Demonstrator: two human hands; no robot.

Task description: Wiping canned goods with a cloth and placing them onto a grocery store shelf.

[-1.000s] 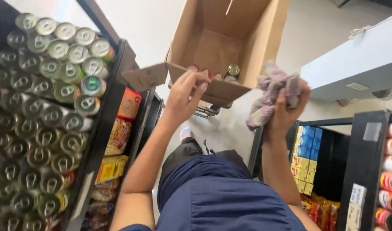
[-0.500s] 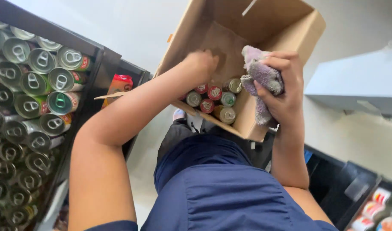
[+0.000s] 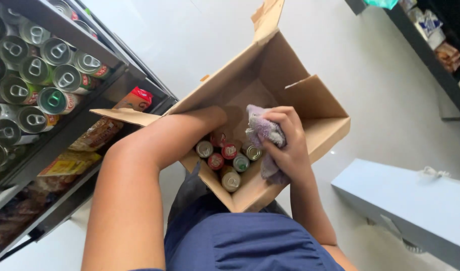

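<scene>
Head view: a lilac cloth (image 3: 264, 131) is bunched tightly in the right hand (image 3: 285, 143), fingers curled fully around it, at the rim of the open cardboard box (image 3: 310, 103). The left hand is sunk into the box behind the forearm (its grip cannot be told). Drink cans (image 3: 229, 159) are clustered upright in the box's near corner. Shelved cans (image 3: 36, 65) are seen at left.

My left hand (image 3: 216, 120) is mostly hidden, sunk behind the box (image 3: 315, 108) wall; can't tell what it grips. Right hand (image 3: 285, 143) covers part of the rag (image 3: 262, 131), and the rag hides some cans (image 3: 225, 160). Can labels too small to tell. Shelf (image 3: 64, 128) cans cut off at the left edge.
</scene>
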